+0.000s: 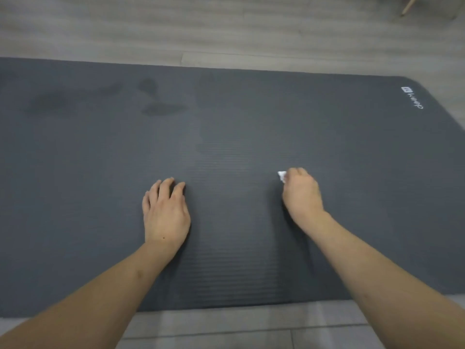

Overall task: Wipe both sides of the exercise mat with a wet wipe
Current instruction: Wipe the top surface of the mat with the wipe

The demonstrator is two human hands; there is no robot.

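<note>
A dark grey ribbed exercise mat (226,127) lies flat across the floor, with a white "keep" logo (412,98) near its far right corner. Darker damp patches show on its far left part. My left hand (164,212) rests palm down on the mat, fingers straight. My right hand (302,191) is curled round a small white wet wipe (281,176) and presses it on the mat; only a corner of the wipe sticks out past the fingers.
Grey wood-look floor (226,28) surrounds the mat, beyond its far edge and along its near edge. A light wooden furniture leg (410,5) stands at the far right corner of the view.
</note>
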